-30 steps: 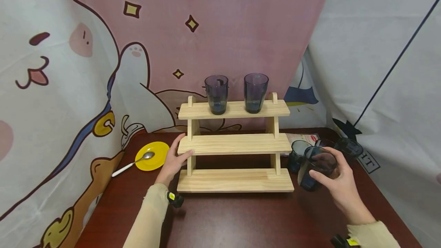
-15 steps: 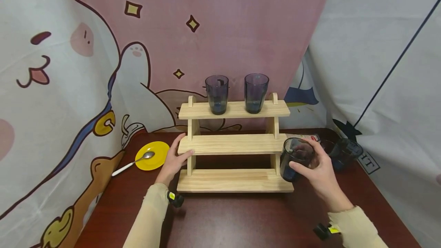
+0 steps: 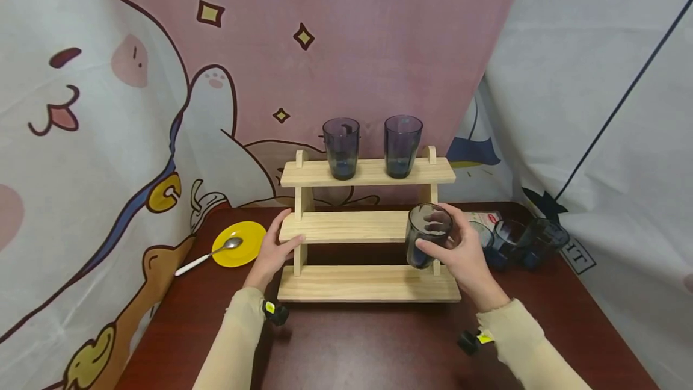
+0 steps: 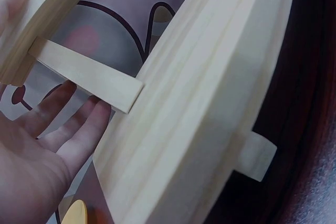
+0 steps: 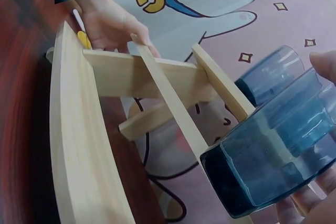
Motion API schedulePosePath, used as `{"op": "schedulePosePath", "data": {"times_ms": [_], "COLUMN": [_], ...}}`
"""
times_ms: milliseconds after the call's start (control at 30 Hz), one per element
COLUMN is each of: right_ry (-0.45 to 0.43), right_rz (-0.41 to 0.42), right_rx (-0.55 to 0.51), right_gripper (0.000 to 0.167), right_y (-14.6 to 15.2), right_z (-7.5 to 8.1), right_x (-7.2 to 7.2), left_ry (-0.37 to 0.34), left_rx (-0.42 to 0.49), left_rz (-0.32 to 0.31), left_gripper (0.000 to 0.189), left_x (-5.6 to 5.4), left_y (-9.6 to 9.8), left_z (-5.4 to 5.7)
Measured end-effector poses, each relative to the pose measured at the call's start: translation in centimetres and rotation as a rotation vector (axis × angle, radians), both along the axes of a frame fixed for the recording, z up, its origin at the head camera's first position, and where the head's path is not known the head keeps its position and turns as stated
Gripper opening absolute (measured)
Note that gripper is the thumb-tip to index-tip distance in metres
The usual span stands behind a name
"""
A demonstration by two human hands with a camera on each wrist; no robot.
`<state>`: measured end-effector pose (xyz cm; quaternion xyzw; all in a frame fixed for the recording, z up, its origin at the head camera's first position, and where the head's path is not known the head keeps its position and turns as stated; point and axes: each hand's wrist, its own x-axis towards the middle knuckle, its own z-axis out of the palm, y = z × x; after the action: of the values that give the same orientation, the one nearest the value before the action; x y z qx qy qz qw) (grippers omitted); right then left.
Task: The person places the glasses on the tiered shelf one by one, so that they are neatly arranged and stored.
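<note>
A three-tier wooden display rack [image 3: 346, 227] stands on the dark red table. My left hand [image 3: 272, 253] grips the left end of its middle shelf, thumb on the shelf; in the left wrist view the other fingers [image 4: 86, 121] lie by an upright. My right hand [image 3: 467, 254] holds a dark blue glass tumbler [image 3: 422, 251] in front of the middle shelf's right end. In the right wrist view the tumbler [image 5: 262, 150] overlaps a shelf edge; whether they touch I cannot tell. Two more tumblers, one left [image 3: 341, 149] and one right [image 3: 402, 148], stand upright on the top shelf.
Right of the rack, partly behind my right hand, several tumblers [image 3: 544, 242] cluster on the table [image 3: 368, 348]. A printed paper [image 3: 487, 218] lies behind them. On the left is a yellow plate [image 3: 249, 236] with a white-handled spoon [image 3: 201, 263] resting across its rim.
My right hand has carried the tumbler leftward and slightly up, from beside the other tumblers to the middle shelf's right end. My left hand has stayed on the rack.
</note>
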<state>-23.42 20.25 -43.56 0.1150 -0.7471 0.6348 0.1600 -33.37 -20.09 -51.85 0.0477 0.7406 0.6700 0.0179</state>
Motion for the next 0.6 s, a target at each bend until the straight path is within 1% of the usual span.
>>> {"op": "schedulePosePath", "data": {"times_ms": [167,367,600], "right_ry": [-0.017,0.0,0.016], "right_rz": [0.012,0.036,0.094], "right_rx": [0.017,0.009,-0.034], "right_gripper": [0.077,0.077,0.073], "right_y": [-1.4,-3.0,-5.2], "right_z": [0.5,1.1,1.8], "right_x": [-0.8,-2.1,-3.4], "left_ry": [0.0,0.007,-0.002], "left_rx": [0.0,-0.013,-0.02], "left_rz": [-0.001,0.012,0.007], "left_gripper": [0.082,0.079,0.079], "left_x": [0.0,0.1,0.1], "left_y": [0.0,0.0,0.0], "left_z": [0.1,0.2,0.2]}}
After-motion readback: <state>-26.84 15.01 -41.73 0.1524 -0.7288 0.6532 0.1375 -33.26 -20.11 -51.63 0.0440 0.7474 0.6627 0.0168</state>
